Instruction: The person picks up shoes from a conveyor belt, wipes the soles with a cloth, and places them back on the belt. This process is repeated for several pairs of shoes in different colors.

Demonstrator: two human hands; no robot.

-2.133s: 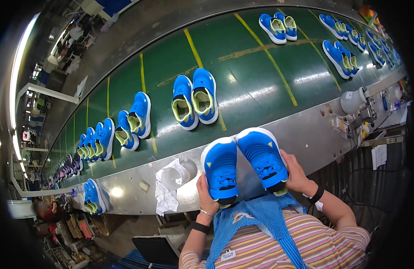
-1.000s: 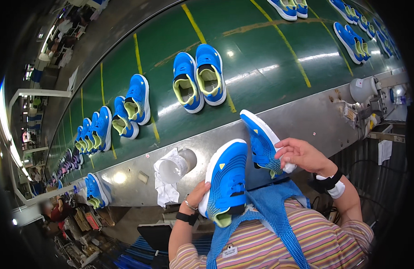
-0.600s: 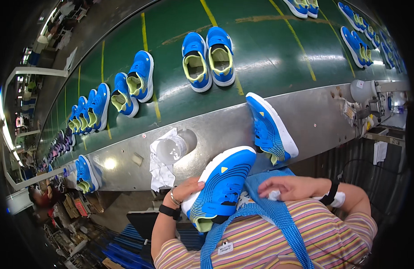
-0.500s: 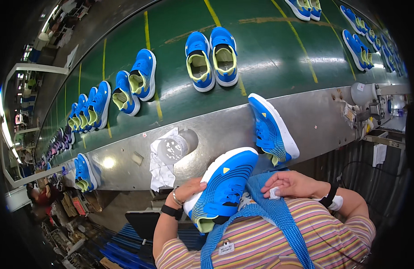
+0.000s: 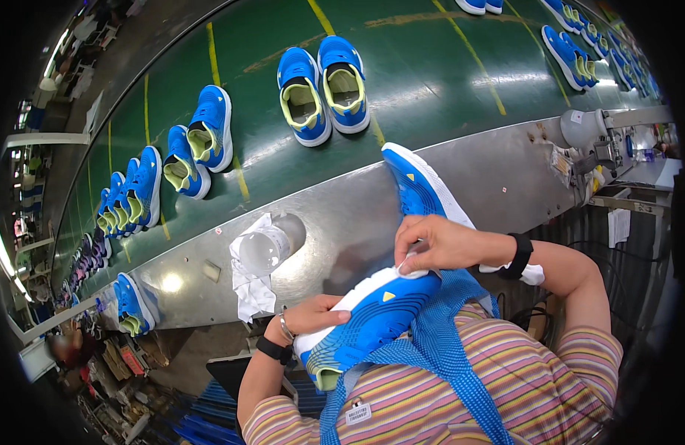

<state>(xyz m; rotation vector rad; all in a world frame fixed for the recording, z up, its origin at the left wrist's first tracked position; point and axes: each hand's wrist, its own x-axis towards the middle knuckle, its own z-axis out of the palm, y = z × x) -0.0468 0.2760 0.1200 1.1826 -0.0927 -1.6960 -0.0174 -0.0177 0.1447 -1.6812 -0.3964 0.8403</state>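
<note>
A blue sneaker (image 5: 372,323) with a white sole and pale green lining lies on its side close to my body, toe to the right. My left hand (image 5: 313,315) is closed around its midsole, thumb on the upper. Over the toe, my right hand (image 5: 440,243) pinches a small white wad of cloth (image 5: 411,271) against the white sole edge. Just behind that hand, a second blue sneaker (image 5: 418,184) rests on the metal ledge, partly covered by my fingers.
A metal ledge (image 5: 342,215) borders a green conveyor belt (image 5: 276,159) carrying pairs of blue sneakers (image 5: 324,90). On the ledge are a round clear container (image 5: 265,251), a white rag (image 5: 253,295) and a lone sneaker (image 5: 133,304). A lamp-like fixture (image 5: 580,130) stands far right.
My right hand has moved from beside the apron up to the held sneaker's toe, bringing the white wad onto its sole edge. The sneaker has tipped flatter, toe lower. The view has shifted slightly.
</note>
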